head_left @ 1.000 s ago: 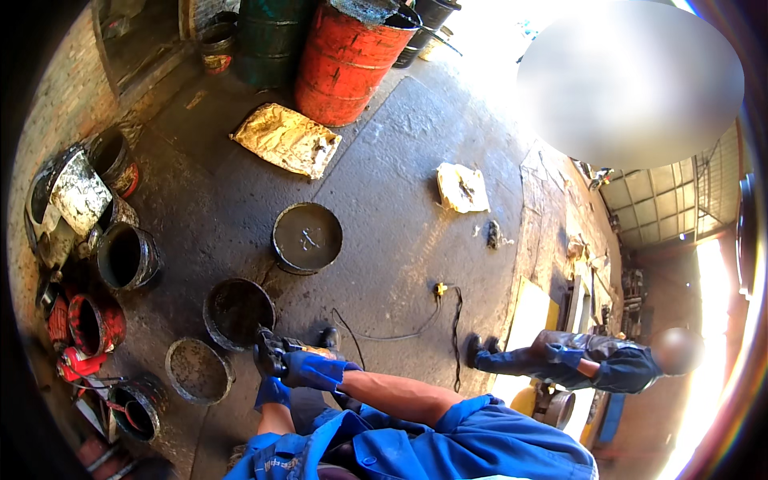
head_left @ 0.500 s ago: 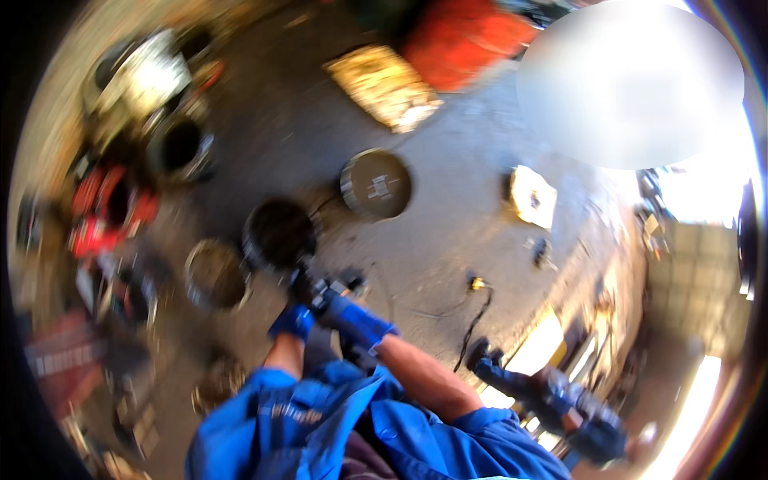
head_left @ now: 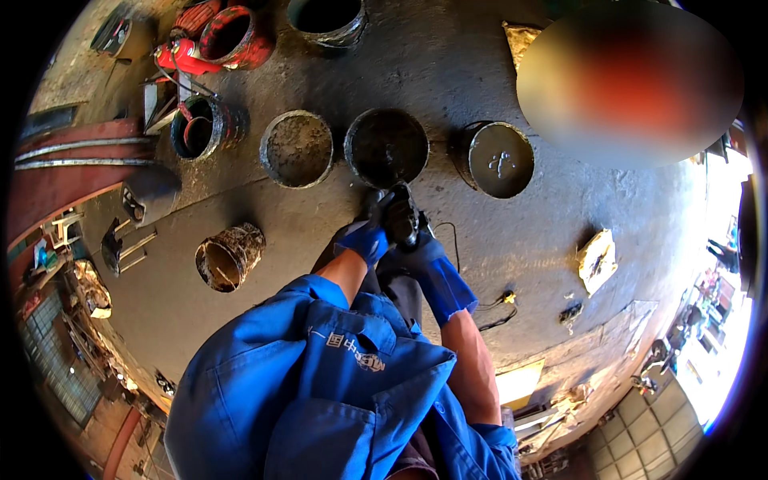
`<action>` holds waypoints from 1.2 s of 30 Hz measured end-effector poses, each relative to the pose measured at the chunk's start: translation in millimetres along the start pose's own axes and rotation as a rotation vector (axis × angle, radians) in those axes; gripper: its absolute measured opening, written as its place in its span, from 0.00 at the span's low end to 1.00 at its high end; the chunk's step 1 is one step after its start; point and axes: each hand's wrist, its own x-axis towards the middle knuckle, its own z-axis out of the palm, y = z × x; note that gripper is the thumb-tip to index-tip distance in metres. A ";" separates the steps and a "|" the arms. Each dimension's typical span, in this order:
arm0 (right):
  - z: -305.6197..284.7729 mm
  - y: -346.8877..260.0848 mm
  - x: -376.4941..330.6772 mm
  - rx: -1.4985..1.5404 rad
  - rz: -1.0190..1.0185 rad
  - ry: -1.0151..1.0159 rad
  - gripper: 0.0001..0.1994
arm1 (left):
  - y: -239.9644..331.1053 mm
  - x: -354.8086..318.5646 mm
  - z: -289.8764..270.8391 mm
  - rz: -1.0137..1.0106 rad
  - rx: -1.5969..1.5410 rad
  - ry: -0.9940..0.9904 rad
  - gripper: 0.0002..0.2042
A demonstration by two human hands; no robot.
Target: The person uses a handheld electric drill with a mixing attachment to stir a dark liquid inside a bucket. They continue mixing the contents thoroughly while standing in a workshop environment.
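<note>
Both gloved hands meet on a dark power tool, likely an angle grinder, held low over the concrete floor. The left hand, in a blue glove, wraps the tool's near side with its grip closed on the body. The right hand, in a longer blue glove that runs up the forearm, is closed on the tool from the right and slightly behind. The tool sits between the two grips, its front end pointing away from the person toward a round dark bucket, just short of that bucket's near rim; whether it touches the rim cannot be told. A thin black cord leaves the tool on the right and trails over the floor toward a plug.

To the left of the dark bucket stands a bucket crusted grey inside, and to the right a closed drum with a dark lid. Farther left is a red-rimmed bucket, and a battered can lies on its side near the person's left arm. A crumpled rag lies well apart on the right.
</note>
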 end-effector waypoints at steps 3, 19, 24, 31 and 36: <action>-11.7 10.9 -0.6 0.000 0.040 0.034 0.19 | -12.3 13.4 -8.2 -0.010 0.002 0.047 0.11; -16.0 -1.4 8.4 -0.042 0.005 -0.018 0.17 | 10.9 -8.6 -6.5 0.072 0.100 0.005 0.09; -15.1 -1.9 8.3 -0.036 0.039 -0.018 0.17 | 34.8 -28.2 -13.4 0.075 0.193 0.089 0.08; -17.4 -8.6 4.5 -0.053 0.051 -0.039 0.17 | 85.8 -54.2 -45.0 0.065 0.383 0.273 0.17; -16.8 7.1 7.8 -0.039 0.094 -0.023 0.17 | 27.0 -15.0 -26.8 0.016 0.157 0.248 0.14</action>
